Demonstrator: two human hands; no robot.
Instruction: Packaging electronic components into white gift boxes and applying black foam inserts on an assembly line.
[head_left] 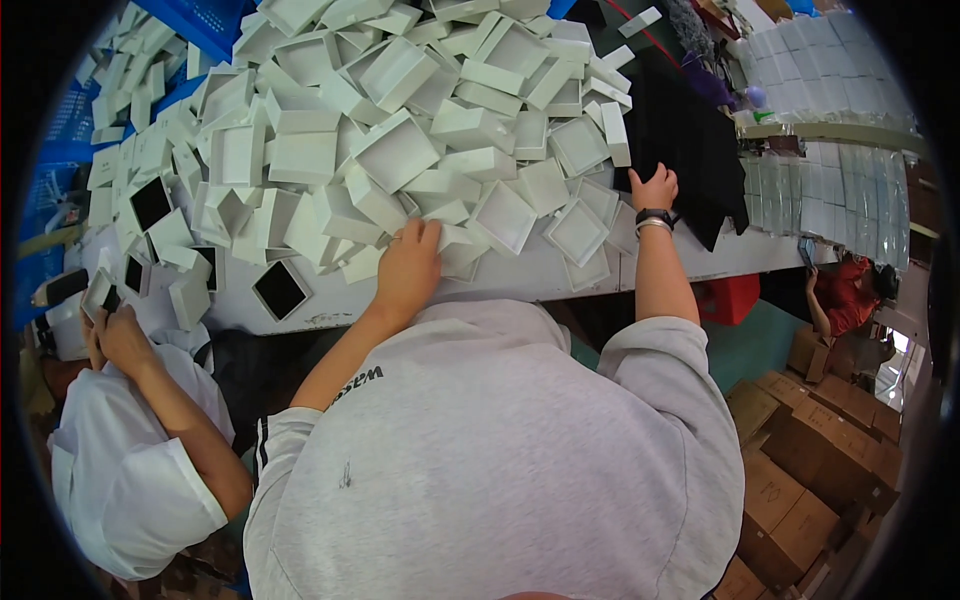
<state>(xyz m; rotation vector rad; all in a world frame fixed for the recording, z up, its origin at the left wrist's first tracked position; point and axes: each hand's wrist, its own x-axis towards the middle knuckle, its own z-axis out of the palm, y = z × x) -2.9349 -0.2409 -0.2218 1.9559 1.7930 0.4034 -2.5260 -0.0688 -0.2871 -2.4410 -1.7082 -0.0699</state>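
Note:
A large heap of white cardboard box halves, lids and trays, covers the table. My left hand lies at the heap's near edge, its fingers stretched out against the white boxes there; I see nothing gripped in it. Farther right, my right hand, with a dark watch and a bracelet on the wrist, rests by the edge of a black sheet. Its thumb and fingers are apart. One slim white box stands just beyond that hand. Shallow open trays lie between my two hands.
At the left, a co-worker's hands hold a small white box. Several boxes with black inside, such as one tray, lie near them. Blue crates stand far left; stacked white boxes and brown cartons are at right.

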